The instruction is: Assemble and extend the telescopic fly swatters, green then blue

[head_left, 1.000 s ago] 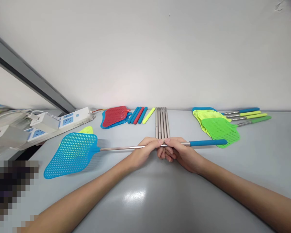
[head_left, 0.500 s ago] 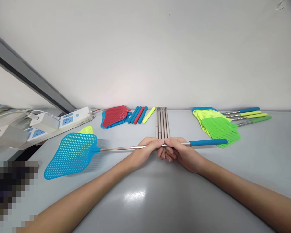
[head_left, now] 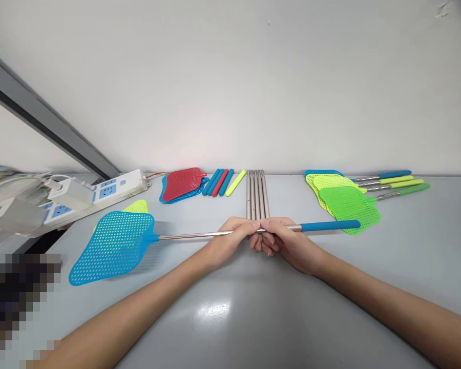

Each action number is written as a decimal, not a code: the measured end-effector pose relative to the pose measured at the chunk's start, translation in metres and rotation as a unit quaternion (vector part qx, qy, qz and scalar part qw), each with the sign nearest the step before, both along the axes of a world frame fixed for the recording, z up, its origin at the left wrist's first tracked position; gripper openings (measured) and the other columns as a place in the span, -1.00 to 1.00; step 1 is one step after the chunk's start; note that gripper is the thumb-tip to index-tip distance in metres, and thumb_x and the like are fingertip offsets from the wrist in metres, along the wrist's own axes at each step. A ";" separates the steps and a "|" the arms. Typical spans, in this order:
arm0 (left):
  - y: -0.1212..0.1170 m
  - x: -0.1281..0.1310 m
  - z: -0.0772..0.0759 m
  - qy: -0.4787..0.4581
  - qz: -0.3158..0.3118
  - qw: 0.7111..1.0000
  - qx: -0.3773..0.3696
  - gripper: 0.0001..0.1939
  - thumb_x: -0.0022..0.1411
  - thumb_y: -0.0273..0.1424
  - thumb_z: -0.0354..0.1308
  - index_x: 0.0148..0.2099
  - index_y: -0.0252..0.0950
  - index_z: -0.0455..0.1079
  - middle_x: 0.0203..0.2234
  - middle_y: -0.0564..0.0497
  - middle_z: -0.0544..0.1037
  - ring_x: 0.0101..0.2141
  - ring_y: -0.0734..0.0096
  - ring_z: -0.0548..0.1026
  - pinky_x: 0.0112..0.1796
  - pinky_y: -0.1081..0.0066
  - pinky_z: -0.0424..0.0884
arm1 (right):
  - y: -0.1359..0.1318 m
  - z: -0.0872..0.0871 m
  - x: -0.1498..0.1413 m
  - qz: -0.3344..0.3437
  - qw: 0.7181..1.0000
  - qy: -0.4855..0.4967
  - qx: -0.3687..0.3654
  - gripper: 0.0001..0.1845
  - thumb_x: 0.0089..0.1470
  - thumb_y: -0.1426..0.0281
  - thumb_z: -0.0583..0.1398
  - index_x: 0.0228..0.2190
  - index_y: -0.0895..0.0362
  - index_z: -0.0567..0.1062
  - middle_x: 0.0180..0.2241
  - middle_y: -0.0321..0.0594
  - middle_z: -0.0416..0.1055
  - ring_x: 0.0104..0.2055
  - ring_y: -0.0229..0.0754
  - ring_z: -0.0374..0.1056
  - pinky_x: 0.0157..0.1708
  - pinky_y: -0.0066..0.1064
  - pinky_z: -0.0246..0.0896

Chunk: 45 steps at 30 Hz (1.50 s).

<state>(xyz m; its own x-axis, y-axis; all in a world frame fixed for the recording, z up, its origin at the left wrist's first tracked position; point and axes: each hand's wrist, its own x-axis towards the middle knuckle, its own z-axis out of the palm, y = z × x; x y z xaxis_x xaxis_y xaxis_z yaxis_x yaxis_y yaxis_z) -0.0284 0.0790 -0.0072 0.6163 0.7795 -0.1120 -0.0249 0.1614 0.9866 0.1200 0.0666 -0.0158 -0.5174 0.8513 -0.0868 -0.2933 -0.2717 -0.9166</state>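
Observation:
A blue fly swatter (head_left: 117, 243) with an extended metal rod lies crosswise in both hands, its mesh head to the left and its blue grip to the right. My left hand (head_left: 232, 236) is closed round the thinner part of the rod. Close beside it, my right hand (head_left: 288, 241) grips the thicker part near the handle. The thumbs almost meet at the middle, and the curled fingers below are partly hidden. Just beyond the hands, several metal rods (head_left: 257, 192) lie side by side on the table. Under the blue mesh shows a yellow swatter head (head_left: 138, 206).
Red and blue swatter heads (head_left: 182, 183) lie at the back left, beside several coloured handle sleeves (head_left: 218, 182). Swatters with handles (head_left: 349, 207) are stacked at the right. A white power strip (head_left: 119, 187) with plugs stands at the left, and a wall (head_left: 253, 102) rises behind the table.
Almost nothing differs; the blue mesh head has dipped very slightly, while both hands keep the same hold on the rod.

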 end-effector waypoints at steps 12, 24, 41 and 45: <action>0.001 -0.001 -0.002 -0.012 -0.005 1.000 0.001 -0.62 0.21 -0.35 -0.13 -0.63 -0.36 0.16 -0.62 0.01 0.34 -0.43 0.39 0.39 -0.30 0.38 0.26 | 0.000 -0.001 0.000 0.000 1.000 -0.001 0.003 -0.60 0.05 0.37 -0.01 -0.77 0.16 0.17 -0.60 -0.19 0.31 -0.55 -0.29 0.16 -0.54 -0.44 -0.01; 0.001 -0.001 -0.001 -0.009 -0.006 1.000 0.001 -0.63 0.19 -0.35 -0.12 -0.64 -0.36 0.16 -0.63 0.00 0.36 -0.43 0.39 0.38 -0.30 0.39 0.27 | 0.000 0.000 0.000 0.001 1.000 -0.001 0.004 -0.59 0.06 0.36 -0.01 -0.76 0.17 0.19 -0.61 -0.20 0.29 -0.55 -0.29 0.16 -0.54 -0.44 -0.01; 0.002 -0.001 -0.004 -0.019 -0.012 1.000 0.000 -0.63 0.20 -0.38 -0.14 -0.63 -0.36 0.17 -0.62 0.01 0.35 -0.46 0.43 0.35 -0.30 0.39 0.26 | 0.001 0.000 0.001 0.003 1.000 -0.005 0.012 -0.59 0.07 0.37 -0.02 -0.76 0.17 0.17 -0.58 -0.19 0.31 -0.54 -0.30 0.15 -0.55 -0.44 -0.02; 0.002 -0.001 -0.004 -0.017 -0.012 1.000 0.001 -0.63 0.20 -0.37 -0.13 -0.63 -0.36 0.17 -0.63 0.01 0.35 -0.45 0.42 0.35 -0.30 0.39 0.26 | 0.000 -0.001 0.001 0.002 1.000 -0.005 0.011 -0.59 0.07 0.37 -0.02 -0.76 0.17 0.18 -0.57 -0.18 0.31 -0.53 -0.29 0.17 -0.54 -0.44 -0.01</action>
